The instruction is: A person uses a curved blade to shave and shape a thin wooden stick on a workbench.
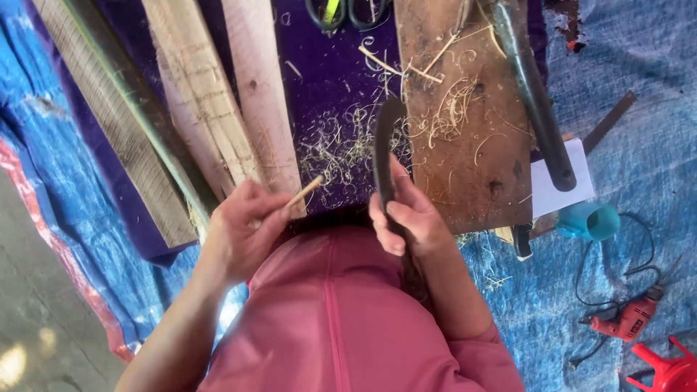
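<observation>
Head view looks straight down on a person in a pink top, whittling. Their left hand [243, 225] is closed around a thin pale wooden stick [305, 192], whose free tip pokes out toward the right hand. Their right hand [406, 214] grips the dark handle of a curved dark-bladed knife [383, 149], the blade arching up and away from the body.

Just beyond both hands lies a purple cloth [334, 80] strewn with pale curled wood shavings [341, 145]. Beyond the right hand sits a worn brown wooden board [472, 131], with a long dark curved tool [534, 94] lying along its far side. Beyond the left hand lean several pale rough wooden planks [218, 94]. A blue tarpaulin [639, 160] covers the floor; well off to the right lie a teal plastic cup [589, 221] and a red power drill [630, 319].

To shave well, I judge the stick should be held firmly, with the blade pushed away from the body in shallow strokes and the left fingers kept behind the edge.
</observation>
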